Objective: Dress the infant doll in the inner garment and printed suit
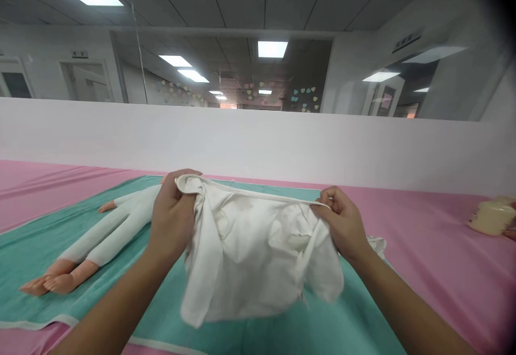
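A small white baby shirt hangs stretched between my two hands, in front of me above a green towel. My left hand grips one end of its bound upper edge, where the cloth folds over. At the other end, my right hand pinches the same edge between thumb and fingers. Loose folds hang below, and the shirt's far side is hidden. To the left, a baby doll in white clothing lies on the green towel, bare feet towards me. My left hand hides its head end.
Pink cloth covers the surface under the towel. A bit of white fabric lies behind my right wrist. At the far right stands a pale yellow container, with part of another person's hand beside it. A white low wall with a glass or mirror panel above bounds the back.
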### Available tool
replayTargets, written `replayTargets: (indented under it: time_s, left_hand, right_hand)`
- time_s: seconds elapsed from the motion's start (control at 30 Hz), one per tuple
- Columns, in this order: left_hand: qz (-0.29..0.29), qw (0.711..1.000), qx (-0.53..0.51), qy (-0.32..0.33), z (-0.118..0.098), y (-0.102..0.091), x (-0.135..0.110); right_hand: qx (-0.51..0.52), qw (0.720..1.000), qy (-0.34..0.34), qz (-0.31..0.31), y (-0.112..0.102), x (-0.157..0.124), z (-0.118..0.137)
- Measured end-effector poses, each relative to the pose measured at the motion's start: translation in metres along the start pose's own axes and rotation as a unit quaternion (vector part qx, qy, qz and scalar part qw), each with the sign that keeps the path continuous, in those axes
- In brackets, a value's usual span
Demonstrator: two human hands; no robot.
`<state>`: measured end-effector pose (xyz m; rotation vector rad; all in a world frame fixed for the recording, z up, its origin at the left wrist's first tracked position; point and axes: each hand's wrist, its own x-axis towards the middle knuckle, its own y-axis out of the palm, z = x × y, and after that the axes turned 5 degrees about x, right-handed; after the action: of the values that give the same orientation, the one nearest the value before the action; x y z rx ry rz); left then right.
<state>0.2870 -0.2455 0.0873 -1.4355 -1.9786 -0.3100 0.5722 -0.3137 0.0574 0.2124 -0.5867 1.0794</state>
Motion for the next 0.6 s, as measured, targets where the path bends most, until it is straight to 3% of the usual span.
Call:
replayTargets:
  time_s: [0.07, 0.13, 0.3, 0.4, 0.47, 0.53, 0.6]
  left_hand:
    - [0.053, 0.998, 0.011, -0.043, -0.001, 0.001, 0.012]
    - [0.125, 0.989, 0.057, -0.049, 0.013, 0.008, 0.026]
    - [0.246, 0.945, 0.212, 0.042, 0.084, 0.049, 0.059]
    - [0.243, 0.912, 0.324, 0.06, 0.125, 0.084, 0.07]
    - [0.212, 0.91, 0.351, 0.065, 0.144, 0.105, 0.068]
    - [0.174, 0.915, 0.351, 0.093, 0.156, 0.123, 0.059]
    - [0.169, 0.916, 0.333, 0.148, 0.16, 0.136, 0.042]
  right_hand:
    - [0.057, 0.992, 0.079, 0.074, 0.003, 0.009, 0.004]
    - [0.073, 0.979, 0.138, 0.128, 0.008, 0.021, -0.005]
    - [-0.035, 0.969, 0.186, 0.156, 0.032, 0.058, -0.061]
    - [-0.142, 0.97, 0.161, 0.113, 0.058, 0.081, -0.101]
    - [-0.204, 0.968, 0.134, 0.054, 0.076, 0.091, -0.126]
    - [-0.215, 0.969, 0.116, 0.036, 0.088, 0.092, -0.15]
    - [-0.163, 0.979, 0.113, 0.055, 0.09, 0.085, -0.173]
